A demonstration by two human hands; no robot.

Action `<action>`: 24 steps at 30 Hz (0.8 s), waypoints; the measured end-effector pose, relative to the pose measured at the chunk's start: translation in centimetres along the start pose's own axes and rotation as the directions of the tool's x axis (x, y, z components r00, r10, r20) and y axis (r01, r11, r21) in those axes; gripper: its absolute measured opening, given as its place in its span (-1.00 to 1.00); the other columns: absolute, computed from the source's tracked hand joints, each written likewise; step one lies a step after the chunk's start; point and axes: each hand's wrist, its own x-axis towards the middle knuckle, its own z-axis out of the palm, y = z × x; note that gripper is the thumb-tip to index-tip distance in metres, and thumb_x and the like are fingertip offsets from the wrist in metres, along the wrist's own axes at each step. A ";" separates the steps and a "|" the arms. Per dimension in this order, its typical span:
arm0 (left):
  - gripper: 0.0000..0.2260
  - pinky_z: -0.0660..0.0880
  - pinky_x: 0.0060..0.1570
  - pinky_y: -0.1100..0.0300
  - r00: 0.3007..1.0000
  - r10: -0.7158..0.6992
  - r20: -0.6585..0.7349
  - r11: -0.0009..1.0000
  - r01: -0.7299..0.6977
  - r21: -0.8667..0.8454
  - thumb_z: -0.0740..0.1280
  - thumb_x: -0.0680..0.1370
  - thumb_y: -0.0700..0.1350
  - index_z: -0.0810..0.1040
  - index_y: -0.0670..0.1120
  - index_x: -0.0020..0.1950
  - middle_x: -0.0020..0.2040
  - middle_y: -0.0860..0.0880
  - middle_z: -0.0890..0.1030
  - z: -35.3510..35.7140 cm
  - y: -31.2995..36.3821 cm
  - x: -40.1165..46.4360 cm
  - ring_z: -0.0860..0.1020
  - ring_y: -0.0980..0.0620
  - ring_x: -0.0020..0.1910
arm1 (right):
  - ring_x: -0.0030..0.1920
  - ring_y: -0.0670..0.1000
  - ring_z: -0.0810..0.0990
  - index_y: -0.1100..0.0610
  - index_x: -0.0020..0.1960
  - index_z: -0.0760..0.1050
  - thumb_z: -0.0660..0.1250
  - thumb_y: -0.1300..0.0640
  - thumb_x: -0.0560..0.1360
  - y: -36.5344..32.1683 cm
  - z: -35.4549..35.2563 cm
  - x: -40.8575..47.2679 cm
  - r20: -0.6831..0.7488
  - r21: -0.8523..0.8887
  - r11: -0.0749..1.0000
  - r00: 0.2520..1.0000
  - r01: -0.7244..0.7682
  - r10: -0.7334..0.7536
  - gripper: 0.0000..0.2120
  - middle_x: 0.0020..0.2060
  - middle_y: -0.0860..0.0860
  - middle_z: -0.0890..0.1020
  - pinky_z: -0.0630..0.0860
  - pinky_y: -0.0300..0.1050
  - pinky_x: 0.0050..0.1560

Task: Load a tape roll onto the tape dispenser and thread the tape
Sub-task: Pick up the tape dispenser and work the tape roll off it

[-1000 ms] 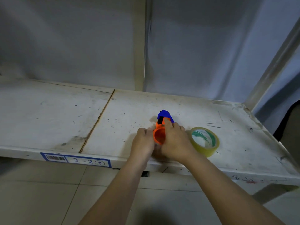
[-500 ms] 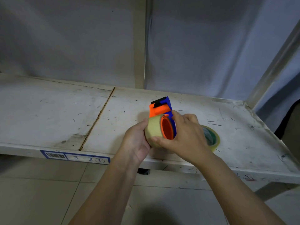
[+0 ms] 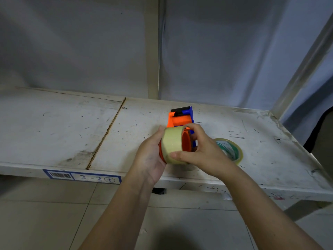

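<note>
Head view: left hand (image 3: 150, 156) and right hand (image 3: 203, 152) grip tape roll (image 3: 172, 144) on dispenser (image 3: 180, 119).

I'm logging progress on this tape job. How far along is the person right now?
Done: a tape roll sits around the orange hub of the dispenser. In hand: the left hand supports it from the side while the right hand grips the roll's rim. Left: no free tape end reaches the black front of the dispenser, so threading looks undone. A second roll lies on the shelf.
</note>
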 end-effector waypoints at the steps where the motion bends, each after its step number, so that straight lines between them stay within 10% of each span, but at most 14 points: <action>1: -0.63 0.57 -0.03 0.00 0.999 -0.021 -0.026 1.000 0.020 -0.016 0.16 0.60 0.05 0.60 -0.16 0.18 0.10 -0.22 0.65 0.0 0.1 0.0 0.66 -0.11 -0.05 | 0.11 -0.05 0.52 -0.24 0.23 0.26 0.52 -0.13 0.20 0.0 0.0 0.0 -0.008 -0.018 1.000 1.000 0.024 -0.024 -0.31 0.10 -0.16 0.47 0.56 0.10 0.09; 13: -0.79 0.54 -0.13 0.00 0.981 -0.051 -0.185 0.997 0.062 0.052 0.18 0.62 -0.16 0.56 -0.15 -0.12 -0.23 -0.14 0.67 -0.1 1.3 -0.3 0.61 -0.08 -0.23 | 0.16 -0.13 0.43 -0.17 0.28 0.25 0.59 -0.02 0.15 -0.3 -0.7 -0.3 0.033 -0.276 0.920 0.959 0.279 -0.281 -0.19 0.18 -0.17 0.34 0.53 -0.04 0.09; 20: -0.73 0.53 -0.12 0.11 0.969 0.188 -0.162 0.968 -0.155 0.198 0.13 0.64 -0.06 0.60 -0.10 -0.03 -0.14 -0.10 0.66 0.6 -0.2 -0.7 0.61 -0.01 -0.15 | 0.12 -0.01 0.54 -0.07 0.39 0.17 0.36 -0.44 0.17 -0.3 0.9 0.2 -0.012 -0.015 0.993 0.993 -0.115 0.115 -0.08 0.17 -0.08 0.46 0.62 0.07 0.02; 24: -0.74 0.54 -0.15 0.11 0.975 0.199 -0.095 0.963 -0.177 0.205 0.16 0.63 -0.06 0.62 -0.12 0.05 -0.10 -0.10 0.69 0.3 0.1 -0.8 0.64 0.00 -0.14 | 0.03 -0.07 0.56 -0.11 0.26 0.26 0.50 -0.16 0.25 -0.5 0.5 0.2 -0.065 0.159 0.984 0.993 -0.086 0.098 -0.32 0.02 -0.19 0.47 0.64 0.03 -0.01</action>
